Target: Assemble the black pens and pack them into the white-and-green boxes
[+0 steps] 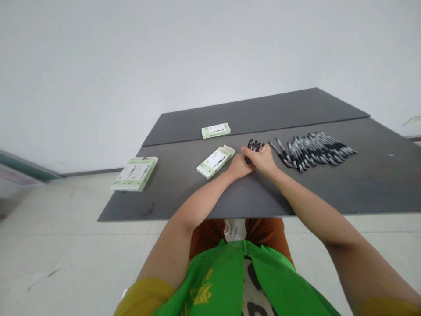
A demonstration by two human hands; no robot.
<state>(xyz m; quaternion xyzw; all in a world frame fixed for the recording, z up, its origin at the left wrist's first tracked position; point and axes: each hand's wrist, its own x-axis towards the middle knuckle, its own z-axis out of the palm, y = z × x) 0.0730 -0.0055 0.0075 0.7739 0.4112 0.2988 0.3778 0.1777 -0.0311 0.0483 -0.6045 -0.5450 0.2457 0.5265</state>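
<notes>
Both of my hands close around a bundle of black pens (255, 145) above the dark table. My left hand (241, 166) wraps the bundle from the left and below. From the right, my right hand (263, 157) grips it, thumb laid across toward the left. The pens' ends stick up between the hands, and the rest of them is hidden by the fingers. Just left of my hands lies a green and white pen box (215, 162) with its end flap open. To the right, a row of loose black pens (317, 149) is spread on the table.
Another green and white box (216, 130) lies farther back, near the seam in the dark table (184, 193). At the left edge are boxes (134, 174) side by side. A white wall (197, 52) stands behind the table.
</notes>
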